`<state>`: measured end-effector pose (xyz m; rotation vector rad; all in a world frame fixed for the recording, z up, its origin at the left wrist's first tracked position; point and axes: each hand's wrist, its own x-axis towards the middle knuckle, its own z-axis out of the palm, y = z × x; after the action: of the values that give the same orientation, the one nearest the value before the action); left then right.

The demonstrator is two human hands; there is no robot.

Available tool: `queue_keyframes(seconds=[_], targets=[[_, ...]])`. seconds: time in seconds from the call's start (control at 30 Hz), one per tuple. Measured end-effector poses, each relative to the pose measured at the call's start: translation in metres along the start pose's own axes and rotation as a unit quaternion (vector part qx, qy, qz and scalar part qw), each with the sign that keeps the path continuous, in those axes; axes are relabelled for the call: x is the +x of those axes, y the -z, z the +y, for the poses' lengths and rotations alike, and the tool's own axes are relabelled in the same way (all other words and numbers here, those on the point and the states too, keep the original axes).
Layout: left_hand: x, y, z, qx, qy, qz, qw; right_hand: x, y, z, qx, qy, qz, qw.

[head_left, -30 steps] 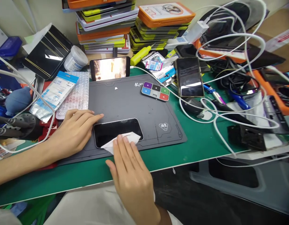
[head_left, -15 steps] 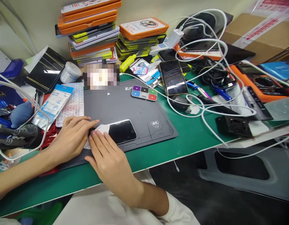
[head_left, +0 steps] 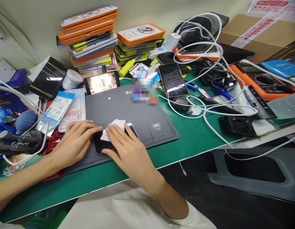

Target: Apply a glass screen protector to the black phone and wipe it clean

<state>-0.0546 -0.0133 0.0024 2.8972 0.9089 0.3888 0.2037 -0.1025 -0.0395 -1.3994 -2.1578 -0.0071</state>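
A black phone (head_left: 99,147) lies flat on a dark grey mat (head_left: 147,117) near the table's front edge. My right hand (head_left: 128,149) presses a white wipe (head_left: 117,123) against the phone's screen, fingers laid over the wipe and thumb at the phone's lower edge. My left hand (head_left: 77,141) rests at the phone's left end, its fingers extended and the index fingertip at the upper left corner; nothing shows in it. The right hand covers much of the phone's middle and right part.
Behind the mat stand a propped phone with a lit screen (head_left: 102,82) and stacked orange cases (head_left: 87,28). White cables, a second phone (head_left: 173,79) and an orange multimeter (head_left: 262,79) lie to the right. A blue air blower (head_left: 25,121) and a bubble-wrap pouch (head_left: 74,106) are left.
My right hand has slid right along the phone with the wipe, uncovering the phone's left part. My left hand has stayed nearly in place. The view has shifted slightly.
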Motion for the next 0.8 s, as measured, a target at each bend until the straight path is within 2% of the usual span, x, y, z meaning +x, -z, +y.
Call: queue_keyframes(seconds=[0.1, 0.2, 0.4, 0.53, 0.63, 0.8], targets=[[0.001, -0.001, -0.001, -0.015, -0.003, -0.017, 1.000, -0.007, 0.007, 0.017, -0.009, -0.017, 0.004, 1.000], [0.003, -0.002, 0.000, -0.019, -0.032, -0.019, 0.999, -0.012, 0.008, 0.027, -0.010, -0.028, 0.023, 0.999], [0.005, -0.002, 0.004, -0.016, -0.061, -0.012, 0.998, -0.023, 0.007, 0.023, -0.049, -0.018, 0.100, 0.994], [0.004, -0.002, 0.004, -0.042, -0.053, -0.030, 0.997, -0.033, 0.024, 0.025, -0.037, 0.010, 0.098, 0.994], [0.003, -0.003, 0.003, -0.037, -0.055, -0.029, 0.997, -0.033, 0.036, 0.038, 0.013, 0.021, 0.110, 0.994], [0.004, -0.003, 0.004, -0.017, -0.066, -0.014, 0.998, -0.021, 0.028, 0.066, -0.014, -0.109, 0.247, 0.963]])
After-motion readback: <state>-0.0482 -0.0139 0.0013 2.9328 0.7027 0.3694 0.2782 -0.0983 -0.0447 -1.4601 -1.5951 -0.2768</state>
